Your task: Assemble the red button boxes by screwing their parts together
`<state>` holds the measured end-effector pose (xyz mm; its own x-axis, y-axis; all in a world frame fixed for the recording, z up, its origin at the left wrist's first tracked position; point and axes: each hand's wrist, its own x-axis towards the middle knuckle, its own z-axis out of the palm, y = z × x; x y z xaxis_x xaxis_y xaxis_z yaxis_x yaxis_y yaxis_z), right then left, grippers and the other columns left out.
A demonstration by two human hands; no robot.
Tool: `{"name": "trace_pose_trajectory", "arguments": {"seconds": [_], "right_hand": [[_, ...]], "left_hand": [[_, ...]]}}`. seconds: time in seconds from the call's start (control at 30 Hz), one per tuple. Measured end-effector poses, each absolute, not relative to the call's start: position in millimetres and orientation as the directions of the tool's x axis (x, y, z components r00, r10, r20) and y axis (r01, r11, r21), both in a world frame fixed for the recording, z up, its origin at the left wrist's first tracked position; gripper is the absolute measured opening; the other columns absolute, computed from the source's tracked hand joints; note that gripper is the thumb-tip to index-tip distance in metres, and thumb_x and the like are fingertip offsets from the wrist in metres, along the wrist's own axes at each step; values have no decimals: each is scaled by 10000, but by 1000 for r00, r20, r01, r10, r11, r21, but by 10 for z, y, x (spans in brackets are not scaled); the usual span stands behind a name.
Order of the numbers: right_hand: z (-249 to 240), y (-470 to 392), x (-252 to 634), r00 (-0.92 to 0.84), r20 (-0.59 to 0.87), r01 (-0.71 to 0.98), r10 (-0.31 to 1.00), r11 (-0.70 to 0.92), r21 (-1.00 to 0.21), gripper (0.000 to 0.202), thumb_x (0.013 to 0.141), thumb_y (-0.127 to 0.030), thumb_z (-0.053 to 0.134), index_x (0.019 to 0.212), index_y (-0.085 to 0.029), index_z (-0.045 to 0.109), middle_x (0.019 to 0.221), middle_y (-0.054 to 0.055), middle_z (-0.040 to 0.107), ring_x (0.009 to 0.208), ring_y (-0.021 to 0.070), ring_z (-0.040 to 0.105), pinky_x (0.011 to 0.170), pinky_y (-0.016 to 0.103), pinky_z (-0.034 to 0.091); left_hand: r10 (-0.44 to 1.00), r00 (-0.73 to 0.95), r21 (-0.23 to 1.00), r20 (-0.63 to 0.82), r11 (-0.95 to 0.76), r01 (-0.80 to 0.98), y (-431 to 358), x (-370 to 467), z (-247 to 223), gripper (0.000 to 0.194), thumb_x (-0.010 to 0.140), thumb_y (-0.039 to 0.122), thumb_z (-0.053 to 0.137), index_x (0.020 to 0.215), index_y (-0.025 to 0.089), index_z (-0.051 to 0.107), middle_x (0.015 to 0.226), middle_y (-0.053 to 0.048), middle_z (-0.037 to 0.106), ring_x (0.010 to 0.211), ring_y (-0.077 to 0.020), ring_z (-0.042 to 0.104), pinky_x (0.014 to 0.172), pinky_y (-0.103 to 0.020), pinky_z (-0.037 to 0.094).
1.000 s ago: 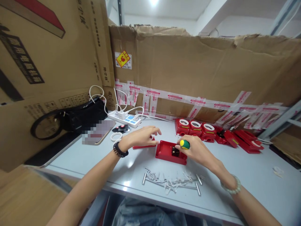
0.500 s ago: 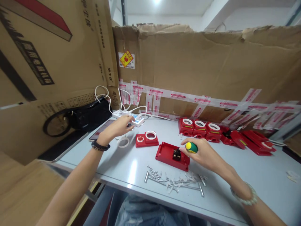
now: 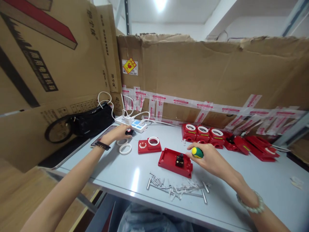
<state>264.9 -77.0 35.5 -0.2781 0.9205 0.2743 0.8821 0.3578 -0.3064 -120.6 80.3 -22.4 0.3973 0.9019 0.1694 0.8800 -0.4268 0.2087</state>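
Across the far cardboard wall [image 3: 193, 67], I read "LM27" on a white label [image 3: 134, 70] beneath a yellow-and-red fragile sticker [image 3: 129, 65]; Chinese characters mark the left carton [image 3: 60, 61]. Printed tape [image 3: 181, 101] crosses the wall's lower part. My left hand [image 3: 119, 132] has its fingers narrowed at a small black part [image 3: 129, 132]; I cannot tell whether they grip it. My right hand [image 3: 205, 156] holds a green-and-yellow handle [image 3: 197, 152] by the right end of the open red housing [image 3: 172, 161], mid-table. Left of that lies the red cover [image 3: 149, 146], a gap between them. Loose screws [image 3: 158, 181] lie nearer; bare tabletop [image 3: 116, 172] runs left of them to the near edge.
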Motion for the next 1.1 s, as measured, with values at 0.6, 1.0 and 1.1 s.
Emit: {"name": "trace_pose_trajectory", "arguments": {"seconds": [0.6,1.0,1.1], "right_hand": [[361,-759,2764,-296,109,898,949,315,-307,538,723,-589,575,1096,-204,623,1032,77,675,939,252,598,813,358,445],[392,-730,2902,-303,94,861,948,315,-400,529,710,-564,605,1118,-228,616,1087,52,658,956,227,594,815,310,456],[382,-733,2898,-309,95,864,946,321,-387,530,709,-569,606,1115,-229,614,1075,47,660,952,225,593,810,307,453]], "left_hand": [[826,389,350,407,-534,769,529,-977,159,418,777,561,527,876,181,670,951,-74,692,896,-242,614,821,-332,451],[412,853,352,319,-887,297,-84,633,258,147,844,282,606,973,221,644,961,-1,700,882,-163,618,830,-287,403],[406,876,333,262,-890,312,-30,650,216,138,838,305,611,935,217,657,942,-6,702,820,-156,628,758,-260,410]]}}
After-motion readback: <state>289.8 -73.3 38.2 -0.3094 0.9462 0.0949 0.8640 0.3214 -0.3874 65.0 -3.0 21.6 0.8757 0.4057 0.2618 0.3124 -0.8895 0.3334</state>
